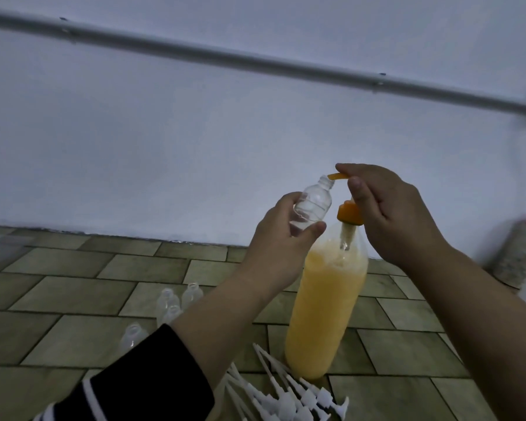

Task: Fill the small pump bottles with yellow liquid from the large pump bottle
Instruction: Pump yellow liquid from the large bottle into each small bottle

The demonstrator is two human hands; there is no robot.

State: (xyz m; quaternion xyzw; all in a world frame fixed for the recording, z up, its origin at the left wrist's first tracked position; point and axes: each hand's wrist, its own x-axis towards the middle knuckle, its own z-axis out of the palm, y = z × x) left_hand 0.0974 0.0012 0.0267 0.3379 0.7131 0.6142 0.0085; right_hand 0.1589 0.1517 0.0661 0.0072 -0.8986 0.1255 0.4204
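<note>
the large bottle (325,311) stands upright on the tiled floor (73,287), roughly three-quarters full of yellow liquid, with an orange pump (349,212) on its neck. the right hand (389,208) is at the pump head, fingers curled over the orange spout (428,176) and thumb beside the stem, so it grips the pump. the left hand (281,238) holds a small clear bottle (406,203), uncapped and tilted, fingers and thumb wrapped round its lower half. the small bottle's open mouth sits just under the spout tip, at or nearly touching it; whether they touch cannot be told. no liquid is visible inside the small bottle.

on the floor left of the large bottle, four more small clear bottles (192,294) stand upright, uncapped, partly hidden by the left forearm. a pile of white pump tops (286,396) with long tubes lies at the foot of the large bottle. a dark sleeve with white stripes (140,387) covers the left arm. a grey pipe (255,59) runs along the wall behind.
</note>
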